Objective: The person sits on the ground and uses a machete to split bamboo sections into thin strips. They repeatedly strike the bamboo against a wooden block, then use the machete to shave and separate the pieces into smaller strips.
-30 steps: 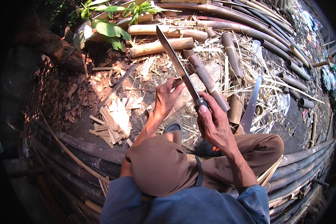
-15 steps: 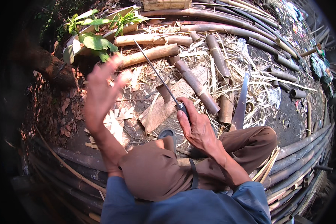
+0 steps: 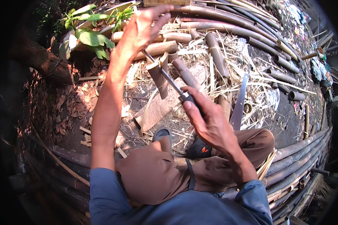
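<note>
My right hand [image 3: 210,116] grips the dark handle of a long-bladed knife [image 3: 172,83]. The blade points up and to the left, passing across the top end of a short bamboo piece [image 3: 159,80], which looks split there. That piece stands tilted above a flat wooden board [image 3: 154,112]; whether it touches the board is hard to tell. My left hand [image 3: 144,30] is raised beyond the bamboo, close to the blade's far end, fingers stretched out and apart and nothing in them. The blade's tip is partly hidden near my left wrist.
A handsaw [image 3: 239,103] leans beside my right knee. Bamboo sections [image 3: 217,54] lie among pale shavings ahead. Long bamboo poles [image 3: 233,28] are stacked at the far side, with more poles [image 3: 300,153] at both sides of me. A leafy plant [image 3: 92,37] and trunk [image 3: 45,63] stand left.
My left hand has swung from the left up and across toward the blade's far end. The knife blade now meets the bamboo piece, which shows a gap at its top.
</note>
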A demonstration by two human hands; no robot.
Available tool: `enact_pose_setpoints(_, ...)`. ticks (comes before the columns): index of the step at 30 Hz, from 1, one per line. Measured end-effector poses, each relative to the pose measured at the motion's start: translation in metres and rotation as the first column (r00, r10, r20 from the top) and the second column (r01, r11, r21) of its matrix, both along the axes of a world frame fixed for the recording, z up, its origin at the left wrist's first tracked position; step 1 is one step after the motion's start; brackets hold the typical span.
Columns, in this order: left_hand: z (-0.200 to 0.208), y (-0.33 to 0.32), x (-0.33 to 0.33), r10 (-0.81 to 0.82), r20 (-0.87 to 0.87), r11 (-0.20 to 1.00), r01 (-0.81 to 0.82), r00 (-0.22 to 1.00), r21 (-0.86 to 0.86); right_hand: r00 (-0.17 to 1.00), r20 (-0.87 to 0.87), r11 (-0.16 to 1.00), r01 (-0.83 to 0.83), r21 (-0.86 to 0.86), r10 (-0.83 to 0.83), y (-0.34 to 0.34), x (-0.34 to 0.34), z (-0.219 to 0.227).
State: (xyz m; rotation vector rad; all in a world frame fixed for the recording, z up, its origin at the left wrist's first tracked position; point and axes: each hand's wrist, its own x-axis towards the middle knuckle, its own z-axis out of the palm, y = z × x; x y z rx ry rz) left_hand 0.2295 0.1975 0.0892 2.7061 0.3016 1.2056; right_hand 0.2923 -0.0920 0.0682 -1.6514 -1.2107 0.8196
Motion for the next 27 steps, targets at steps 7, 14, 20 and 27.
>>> enact_pose_setpoints(7, -0.107, -0.005, 0.030, -0.034, -0.216, 0.867, -0.079, 0.976, -0.492, 0.993, -0.042, 0.988, 0.107, -0.109, -0.112, 0.008, 0.002, -0.099)
enact_pose_setpoints(14, -0.025, -0.013, 0.008, 0.031, -0.031, 0.922, -0.041, 0.999, -0.384, 1.000, -0.025, 0.988, -0.010, -0.155, 0.006, 0.007, 0.021, -0.008)
enact_pose_setpoints(20, -0.146, 0.036, -0.011, 0.054, 0.246, 0.331, 0.216, 0.968, -0.919, 0.999, -0.019, 0.990, -0.033, -0.135, 0.031, 0.049, 0.004, -0.121)
enact_pose_setpoints(27, -0.142, -0.067, -0.012, -0.106, 0.321, 0.343, 0.338, 0.941, -0.877, 0.972, -0.235, 0.931, -0.104, -0.349, 0.021, 0.042, 0.027, -0.159)
